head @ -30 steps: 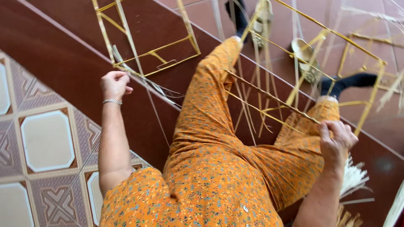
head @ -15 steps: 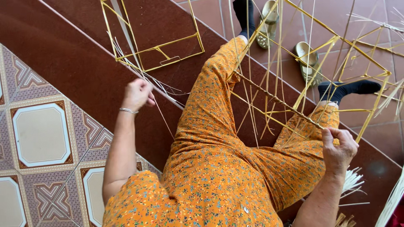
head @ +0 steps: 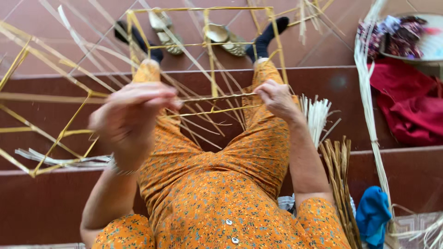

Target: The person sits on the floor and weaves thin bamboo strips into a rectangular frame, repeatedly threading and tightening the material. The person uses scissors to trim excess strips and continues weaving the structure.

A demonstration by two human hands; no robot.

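Note:
I sit on dark red steps in orange flowered clothes, with a frame of thin yellow bamboo sticks (head: pixel 210 48) standing over my legs. My left hand (head: pixel 131 117), blurred and raised close to the camera, pinches the end of a thin pale strip (head: pixel 217 97). My right hand (head: pixel 277 97) grips the same strip and a yellow stick of the frame above my right knee. The strip runs level between both hands.
A second stick frame (head: pixel 41 133) lies on the step at left. A pale strip bundle (head: pixel 316 115) and brown strips (head: pixel 341 184) lie beside my right arm. Red cloth (head: pixel 410 106), a blue cloth (head: pixel 373 214), long pale strips (head: pixel 369 101) and sandals (head: pixel 221 37) are around.
The view has swung round to face down the steps. My left hand has risen from the side to the frame in front, and both hands now hold a strip between them.

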